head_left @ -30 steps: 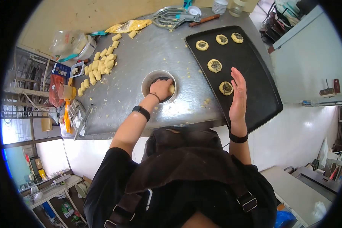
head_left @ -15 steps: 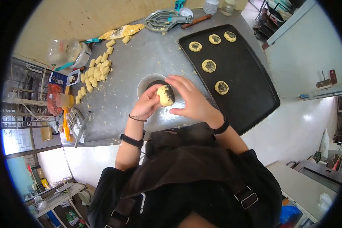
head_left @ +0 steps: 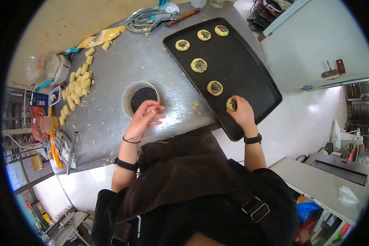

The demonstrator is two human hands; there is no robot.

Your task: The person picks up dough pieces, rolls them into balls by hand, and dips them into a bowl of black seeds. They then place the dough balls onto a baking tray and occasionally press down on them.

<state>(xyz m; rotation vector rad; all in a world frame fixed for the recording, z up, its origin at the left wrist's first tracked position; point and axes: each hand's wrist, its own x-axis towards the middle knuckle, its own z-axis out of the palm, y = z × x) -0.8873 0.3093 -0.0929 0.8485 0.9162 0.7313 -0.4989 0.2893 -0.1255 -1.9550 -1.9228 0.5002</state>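
My right hand point(head_left: 243, 112) grips a round dough bun point(head_left: 231, 104) topped with black seeds, over the near end of the black baking tray point(head_left: 250, 69). Just beyond it on the tray lies another seeded bun point(head_left: 215, 88), with several more in a loose line toward the far end. My left hand point(head_left: 144, 119) has nothing in it, its fingers apart and half curled. It hovers at the near rim of a white bowl point(head_left: 126, 98) of black seeds point(head_left: 142, 96), hiding part of that rim.
Cut dough pieces point(head_left: 78, 87) are heaped on the left of the metal table point(head_left: 110, 61). Mixer whisks point(head_left: 145, 20) and a wooden rolling pin point(head_left: 183, 17) lie along the back. A piping bag point(head_left: 100, 37) rests by the wall. Plastic tubs point(head_left: 55, 69) stand far left.
The seeded bun has gone from my left hand into my right, which has moved right to the tray. My left hand has opened and sits lower by the bowl. The view has shifted right.
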